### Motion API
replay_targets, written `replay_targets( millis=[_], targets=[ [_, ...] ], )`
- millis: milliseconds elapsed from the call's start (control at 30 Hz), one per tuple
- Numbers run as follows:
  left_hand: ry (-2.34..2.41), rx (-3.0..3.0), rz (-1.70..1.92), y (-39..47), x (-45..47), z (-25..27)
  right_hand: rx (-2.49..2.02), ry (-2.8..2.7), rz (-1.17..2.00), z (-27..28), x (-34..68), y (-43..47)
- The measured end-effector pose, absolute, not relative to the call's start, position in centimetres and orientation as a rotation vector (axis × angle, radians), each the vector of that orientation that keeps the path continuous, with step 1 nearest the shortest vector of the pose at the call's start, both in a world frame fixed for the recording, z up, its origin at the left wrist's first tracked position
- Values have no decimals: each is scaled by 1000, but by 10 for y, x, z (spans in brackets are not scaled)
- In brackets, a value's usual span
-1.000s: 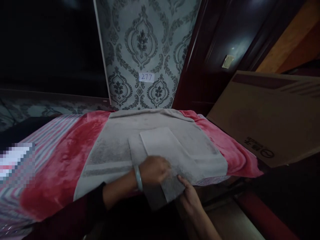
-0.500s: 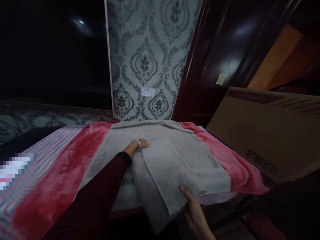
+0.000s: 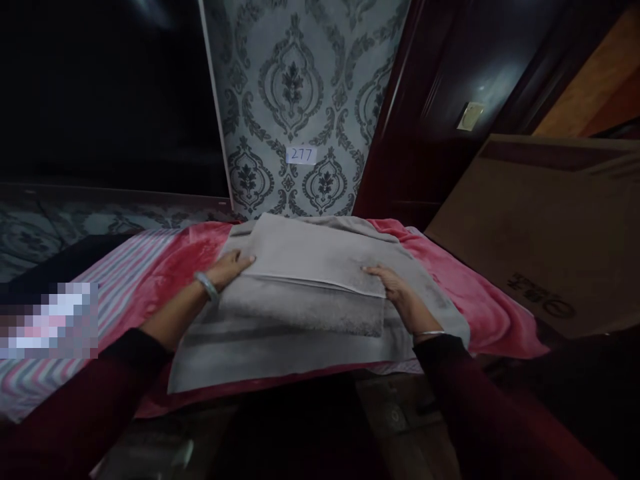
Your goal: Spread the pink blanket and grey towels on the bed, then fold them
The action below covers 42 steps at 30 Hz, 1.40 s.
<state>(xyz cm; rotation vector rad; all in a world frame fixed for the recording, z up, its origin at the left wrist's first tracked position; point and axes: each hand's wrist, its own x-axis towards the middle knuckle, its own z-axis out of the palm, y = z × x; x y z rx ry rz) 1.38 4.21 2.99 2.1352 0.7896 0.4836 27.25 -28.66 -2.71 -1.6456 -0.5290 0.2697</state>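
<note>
A folded grey towel is held up between my two hands, its layered long edge facing me and a lower flap hanging beneath. My left hand, with a bracelet at the wrist, pinches its left side, thumb on top. On the right end, my right hand grips the corner, thumb above and the other fingers mostly hidden under the fabric. Below it, a larger grey cloth lies spread out flat over a red plush blanket.
Striped fabric covers the left side of the surface. A large cardboard box leans at the right. Behind are a dark television screen, patterned wallpaper with a paper label reading 277, and a wall switch.
The towel has turned from slanting toward me to lying crosswise, and it is higher. My left hand moved left to its left side; my right hand rose to its right end. The view tilted down.
</note>
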Motion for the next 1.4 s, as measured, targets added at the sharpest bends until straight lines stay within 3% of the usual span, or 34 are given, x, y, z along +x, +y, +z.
replay_targets(
  millis=[100, 167, 333, 433, 600, 700, 1067, 1400],
  targets=[
    [888, 2109, 137, 40, -11, -13, -1817, -484, 433, -65, 271, -285],
    [910, 2108, 30, 47, -14, -24, -1984, -531, 291, -77, 272, -286],
    [746, 2651, 449, 48, 37, 2, -2191, -845, -143, -45, 267, -243],
    [549, 2900, 498, 15, 74, -1, -2353, -1171, -309, -34, 239, -194],
    [486, 3033, 131, -25, 88, -54, -2578, -1323, -209, -67, 200, -167],
    [477, 3036, 121, -23, 85, -69, -2602, -1327, -176, -79, 200, -172],
    [472, 3057, 33, -15, 74, -57, -2697, -1250, -84, -69, 205, -192],
    [502, 2969, 83, 13, -25, -72, -2838, -932, 125, -81, 208, -296]
  ],
)
